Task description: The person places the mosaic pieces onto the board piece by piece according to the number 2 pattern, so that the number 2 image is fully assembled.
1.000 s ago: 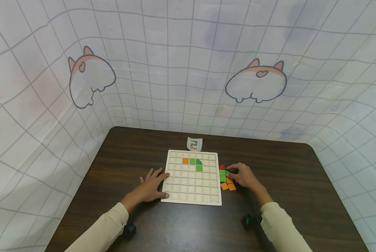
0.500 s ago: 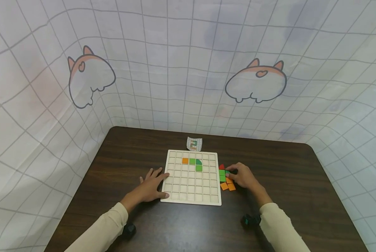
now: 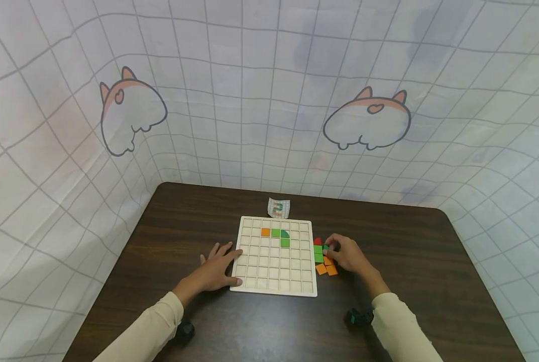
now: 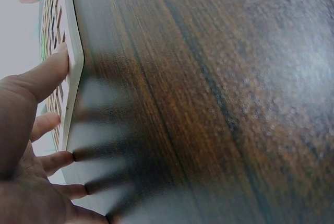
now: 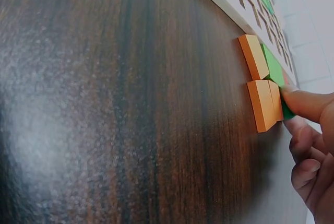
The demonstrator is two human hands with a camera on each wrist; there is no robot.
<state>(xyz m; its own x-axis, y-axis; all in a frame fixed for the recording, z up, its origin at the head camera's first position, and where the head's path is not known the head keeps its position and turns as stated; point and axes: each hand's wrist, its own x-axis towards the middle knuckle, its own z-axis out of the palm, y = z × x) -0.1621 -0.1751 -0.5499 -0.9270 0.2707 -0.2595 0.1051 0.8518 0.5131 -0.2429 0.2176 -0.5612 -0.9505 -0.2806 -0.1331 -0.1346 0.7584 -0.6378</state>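
A cream grid board (image 3: 256, 279) lies on the dark wooden table. Set in its cells are an orange tile (image 3: 265, 232), two light green tiles (image 3: 276, 233) and a dark green quarter-round tile (image 3: 285, 234). My left hand (image 3: 211, 271) is spread at the board's left side, thumb and forefinger resting on its rim, the other fingertips on the table. At the board's right side my right hand (image 3: 348, 254) pinches a dark green tile (image 5: 287, 108) between thumb and forefinger, low among the loose pieces. Its full outline is hidden by the fingers.
Loose light green tiles (image 3: 318, 254), orange tiles (image 3: 331, 270) and a red piece (image 3: 317, 241) lie against the board's right edge. Behind the board is a small printed pattern card (image 3: 279, 207). A white grid-patterned curtain (image 3: 251, 125) surrounds the table's far side.
Almost nothing moves. The right hand stays at the loose tiles with small finger shifts around the dark green tile. The head view tilts very slightly.
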